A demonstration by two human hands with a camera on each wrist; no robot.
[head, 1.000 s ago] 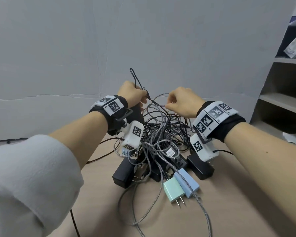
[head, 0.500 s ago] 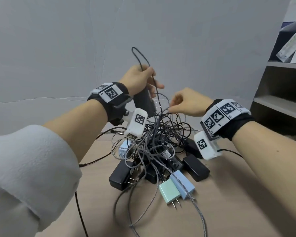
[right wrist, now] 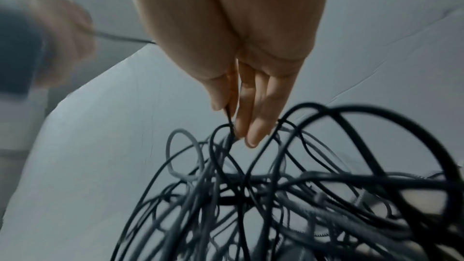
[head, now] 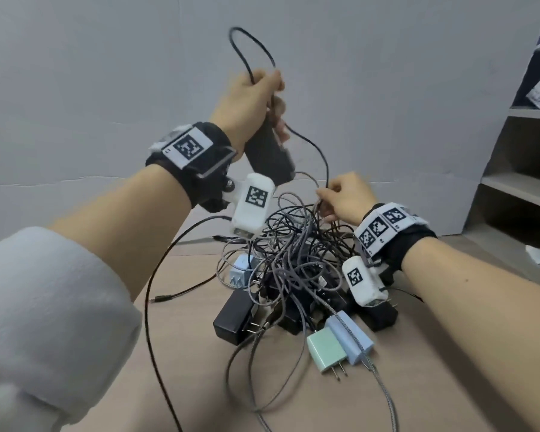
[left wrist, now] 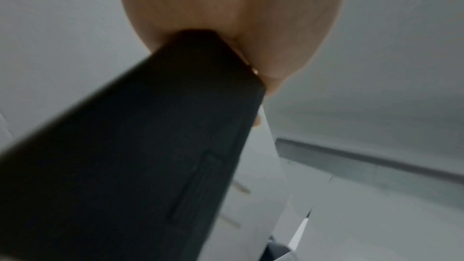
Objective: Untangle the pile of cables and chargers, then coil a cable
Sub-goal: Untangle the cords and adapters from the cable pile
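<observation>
Around your hands the pile of cables (head: 296,260) sits heaped on the tan table (head: 434,385), black charger bricks buried under the loops, a mint green plug (head: 326,350) and a pale blue plug (head: 349,336) lying side by side at its near edge, and another pale blue plug (head: 240,271) on its left side. A grey shelf unit (head: 524,182) stands at the right. Your left hand (head: 250,98) is raised above the heap, fingers wrapped round a black charger (head: 268,154) with its thin black cable (head: 312,145) arching over your knuckles. That cable drops to your right hand (head: 345,198), low on the pile's top, thumb and forefinger pinching it.
</observation>
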